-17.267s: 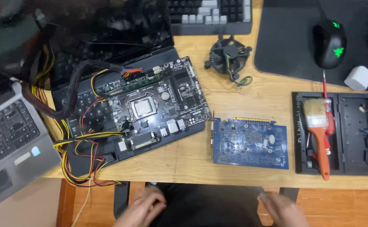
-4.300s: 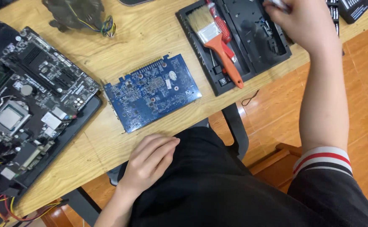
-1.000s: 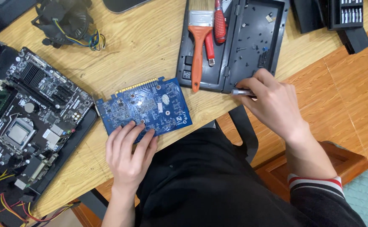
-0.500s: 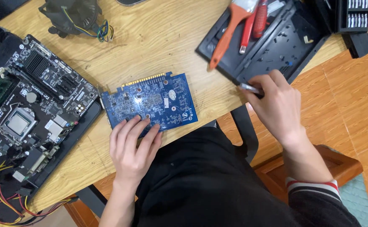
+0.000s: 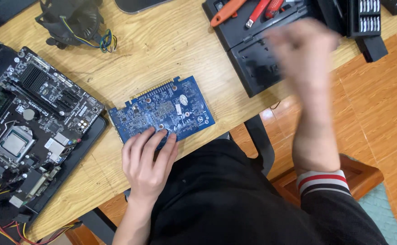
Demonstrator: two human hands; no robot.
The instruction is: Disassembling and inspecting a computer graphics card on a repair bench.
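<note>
The flat blue rectangular circuit board with a row of gold edge contacts (image 5: 164,110) is lying solder side up on the light wooden desk (image 5: 171,50), close to the near edge, right in front of the person. The left hand (image 5: 147,159) is resting on the board's near edge, fingers (image 5: 155,138) spread and laid flat, not curled around anything; it is pressing down, probably to keep the board from sliding on the bare wood. The board is sitting angled, contacts pointing away from the person, so the whole face is open to view.

The right hand (image 5: 305,59) is lifted over the open black plastic tool case (image 5: 257,63) and is heavily motion-blurred; whether its fingers are closed or holding anything cannot be told. Its striped cuff is showing at the wrist.

Inside the case, an orange-handled brush (image 5: 225,12) and a red-handled screwdriver (image 5: 259,11) are lying at the far side, within easy reach. A black bit holder with rows of silver bits (image 5: 366,18) is standing just beside the case on the right.

To the left, well apart from the blue board, a black motherboard with a silver processor socket (image 5: 28,127) is lying flat, coloured wires trailing from its near corner. A black cooler fan with a twisted cable (image 5: 73,20) is sitting at the far left of the desk.
</note>
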